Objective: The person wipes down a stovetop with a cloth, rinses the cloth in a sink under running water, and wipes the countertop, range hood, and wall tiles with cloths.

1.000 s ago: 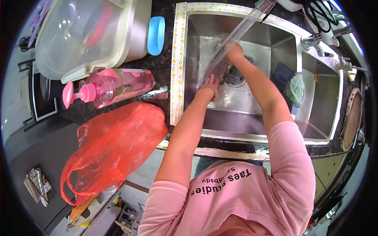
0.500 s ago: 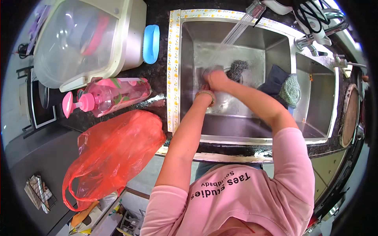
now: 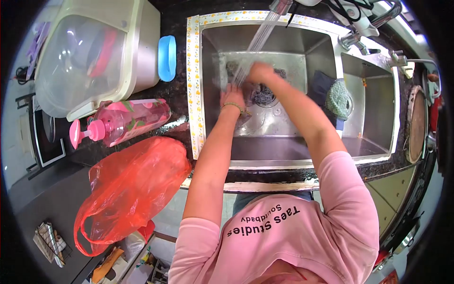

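Under the running water in the large steel sink basin (image 3: 288, 144), my left hand (image 3: 231, 97) is low near the left wall, fingers apart. What lies beneath it is hard to make out. My right hand (image 3: 260, 73) is just to its right, blurred, with its fingers curled; whatever it grips is hidden. A dark mesh-like clump (image 3: 264, 95) sits at the drain, below my right hand. The shower-type spout (image 3: 280, 6) pours from above. A dark cloth (image 3: 322, 86) and a green knitted cloth (image 3: 338, 98) hang over the divider.
Left of the sink are a pink pump bottle (image 3: 135, 118), a red plastic bag (image 3: 137, 189), a blue dish (image 3: 167, 58) and a large lidded container (image 3: 142, 52). A smaller basin (image 3: 376, 109) adjoins on the right, with a round wooden board (image 3: 416, 125) beyond it.
My right hand has gone from the back of the basin down to my left hand, then slightly up again. The view has shifted, and the dark clump has changed shape and position near the drain.
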### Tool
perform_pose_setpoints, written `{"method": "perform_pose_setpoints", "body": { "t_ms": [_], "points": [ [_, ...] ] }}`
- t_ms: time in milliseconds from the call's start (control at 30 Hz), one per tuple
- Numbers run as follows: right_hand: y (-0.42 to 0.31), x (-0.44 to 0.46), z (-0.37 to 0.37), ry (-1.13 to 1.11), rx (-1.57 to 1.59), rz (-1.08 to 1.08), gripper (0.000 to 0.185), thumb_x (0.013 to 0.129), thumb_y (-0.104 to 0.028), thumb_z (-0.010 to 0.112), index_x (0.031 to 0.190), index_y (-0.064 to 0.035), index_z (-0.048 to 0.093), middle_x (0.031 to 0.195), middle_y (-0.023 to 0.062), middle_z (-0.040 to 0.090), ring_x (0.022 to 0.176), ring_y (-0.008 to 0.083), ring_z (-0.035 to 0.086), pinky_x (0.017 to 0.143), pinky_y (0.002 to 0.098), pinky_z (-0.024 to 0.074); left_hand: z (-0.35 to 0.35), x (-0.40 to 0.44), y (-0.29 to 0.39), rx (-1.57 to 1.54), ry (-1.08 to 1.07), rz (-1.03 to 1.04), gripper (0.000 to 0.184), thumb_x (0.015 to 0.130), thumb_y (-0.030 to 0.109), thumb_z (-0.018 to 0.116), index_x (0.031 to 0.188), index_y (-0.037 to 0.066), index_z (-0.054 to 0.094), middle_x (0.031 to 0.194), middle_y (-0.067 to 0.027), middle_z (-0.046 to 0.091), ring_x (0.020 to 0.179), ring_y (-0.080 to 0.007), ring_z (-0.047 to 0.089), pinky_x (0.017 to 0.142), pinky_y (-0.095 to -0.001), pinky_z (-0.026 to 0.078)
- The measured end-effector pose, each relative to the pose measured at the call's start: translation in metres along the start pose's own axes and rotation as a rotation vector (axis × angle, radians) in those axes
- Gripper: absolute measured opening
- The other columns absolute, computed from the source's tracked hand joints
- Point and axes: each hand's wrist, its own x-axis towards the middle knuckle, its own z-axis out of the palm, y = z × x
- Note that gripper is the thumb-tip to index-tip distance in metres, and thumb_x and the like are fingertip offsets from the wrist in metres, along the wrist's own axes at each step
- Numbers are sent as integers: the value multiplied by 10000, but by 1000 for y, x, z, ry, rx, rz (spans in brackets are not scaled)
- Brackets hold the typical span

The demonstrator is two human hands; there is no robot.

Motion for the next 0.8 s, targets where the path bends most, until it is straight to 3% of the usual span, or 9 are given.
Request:
{"method": "perform_pose_setpoints", "body": {
  "t_ms": [133, 233, 333, 433, 533, 633, 667, 733, 800],
  "points": [
    [1, -11, 68, 141, -50, -73, 293, 776, -296, 554, 896, -53, 667, 957, 183, 644, 897, 328, 631, 747, 410, 509, 30, 5, -7, 69, 24, -31, 514, 782, 112, 512, 1286, 64, 425, 1386, -131, 317, 1300, -312, 300, 1033, -430, 313],
    [11, -13, 29, 133, 279, -242, 214, 738, -211, 635, 861, -36, 648, 844, 149, 648, 790, 271, 636, 694, 378, 507, 8, -4, 2, 47, -123, -87, 512, 783, 129, 516, 1285, 71, 429, 1334, -146, 363, 1252, -321, 363, 1018, -426, 331],
    [27, 11, 17, 50, 1153, 19, 234, 662, -93, 708, 870, -26, 626, 777, 80, 622, 730, 184, 597, 668, 329, 492, -10, -16, 10, 45, -334, -93, 503, 785, 147, 517, 1275, 70, 436, 1294, -159, 391, 1195, -322, 426, 1003, -418, 348],
    [38, 30, 18, 176, 1467, -53, 309, 590, 4, 738, 870, -23, 609, 757, 14, 583, 712, 121, 543, 664, 292, 476, -23, -24, 14, 56, -479, -63, 526, 773, 156, 522, 1283, 68, 429, 1316, -168, 374, 1210, -323, 414, 1007, -412, 344],
    [38, 42, 40, 284, 1391, -175, 271, 645, -46, 694, 904, -25, 616, 786, 76, 629, 731, 189, 600, 685, 331, 487, -37, -28, 22, 120, -384, -9, 584, 750, 142, 518, 1318, 71, 397, 1397, -163, 294, 1299, -317, 304, 1042, -409, 311],
    [1, 8, 37, 347, 671, -85, 258, 694, -91, 621, 949, -50, 630, 866, 157, 646, 800, 289, 627, 731, 380, 497, -2, -20, 11, 202, -322, 96, 652, 721, 134, 542, 1347, 83, 367, 1459, -147, 201, 1355, -304, 194, 1057, -424, 289],
    [-5, 3, 56, 312, 503, -304, 246, 719, -136, 557, 943, -78, 639, 916, 205, 628, 876, 353, 605, 767, 427, 488, 16, -17, 6, 190, -312, 110, 678, 704, 140, 578, 1347, 88, 369, 1467, -141, 185, 1364, -301, 169, 1047, -437, 297],
    [-12, -17, 78, 133, 289, -620, 209, 727, -137, 545, 901, -73, 642, 854, 202, 630, 854, 349, 610, 759, 438, 484, 26, -14, 3, 159, -369, 120, 736, 671, 134, 618, 1357, 104, 353, 1484, -125, 148, 1372, -298, 146, 1046, -457, 292],
    [-4, -12, 76, 297, 331, -500, 167, 729, -132, 543, 851, -67, 637, 815, 190, 631, 834, 342, 614, 741, 444, 485, 19, -15, 1, 123, -508, 111, 801, 640, 110, 625, 1379, 124, 317, 1502, -103, 105, 1372, -297, 151, 1063, -469, 264]
  ]
}}
